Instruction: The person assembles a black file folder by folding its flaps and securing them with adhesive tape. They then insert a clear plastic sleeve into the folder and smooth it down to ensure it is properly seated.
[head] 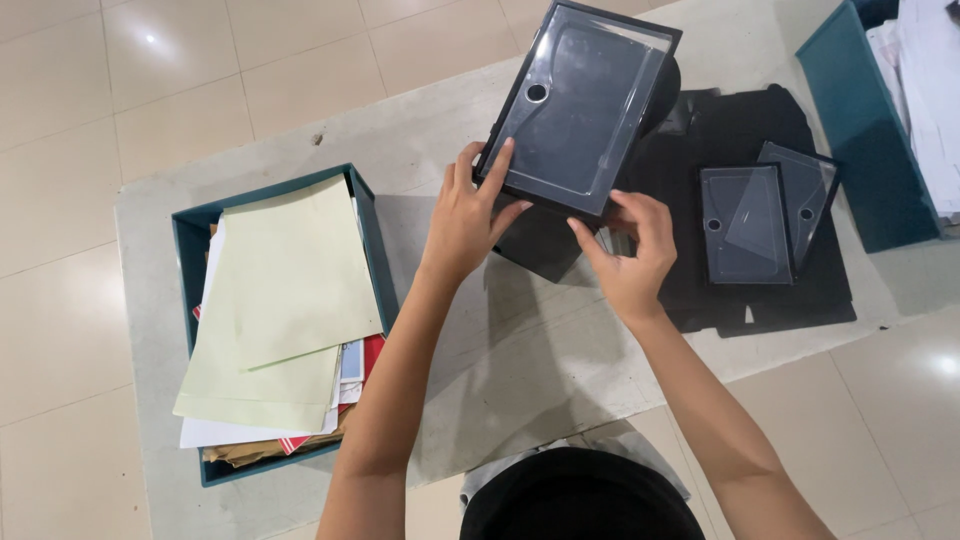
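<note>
My left hand grips the near left corner of a black box with a clear plastic window, held tilted above the grey table. My right hand pinches the box's near edge from below, fingers curled on it. A black piece sits under the box, partly hidden by my hands. Two smaller clear-windowed black lids lie to the right on flat black cardboard sheets.
A teal bin at the left holds pale green sheets and mixed papers that overhang its near side. Another teal bin with white papers stands at the far right. Tiled floor surrounds the table.
</note>
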